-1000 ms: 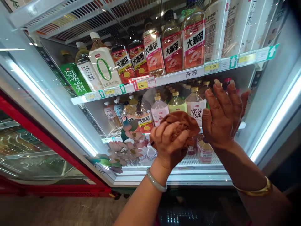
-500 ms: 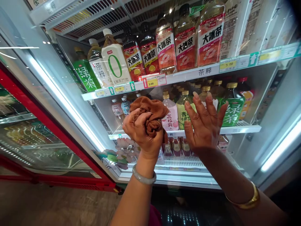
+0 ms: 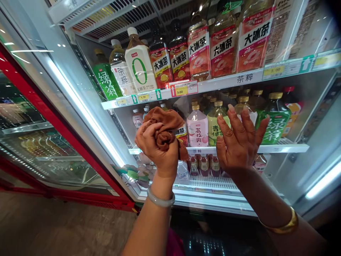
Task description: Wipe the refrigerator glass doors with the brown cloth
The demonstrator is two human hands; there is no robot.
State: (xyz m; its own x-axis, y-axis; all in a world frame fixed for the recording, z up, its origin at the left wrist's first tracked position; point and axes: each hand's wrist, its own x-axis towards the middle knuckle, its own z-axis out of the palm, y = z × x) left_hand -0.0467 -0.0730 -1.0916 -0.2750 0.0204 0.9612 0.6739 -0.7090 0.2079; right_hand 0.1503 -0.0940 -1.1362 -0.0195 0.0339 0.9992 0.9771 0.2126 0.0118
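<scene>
My left hand (image 3: 150,142), with a pale bangle (image 3: 161,197) at the wrist, is closed around a crumpled brown cloth (image 3: 169,119). The cloth bunches out above and beside the fingers, in front of the middle shelf. To its right, my right hand (image 3: 239,142) is raised flat with fingers spread and nothing in it; a gold bangle (image 3: 283,224) circles that wrist. Behind the hands stand a pink bottle (image 3: 197,128), a light green bottle (image 3: 214,124) and a dark green tea bottle (image 3: 277,124). Whether either hand touches glass, I cannot tell.
Iced tea bottles (image 3: 198,49) line the upper shelf, whose front strip (image 3: 221,83) carries price tags. Lower down is a white wire rack (image 3: 213,183) with several bottles behind it. A red-framed cooler door (image 3: 87,142) slants along the left, above the brown floor (image 3: 66,227).
The shelves have shifted rightward in view. My left hand with the cloth has moved left relative to the bottles, uncovering more of the pink one. My right hand stays spread.
</scene>
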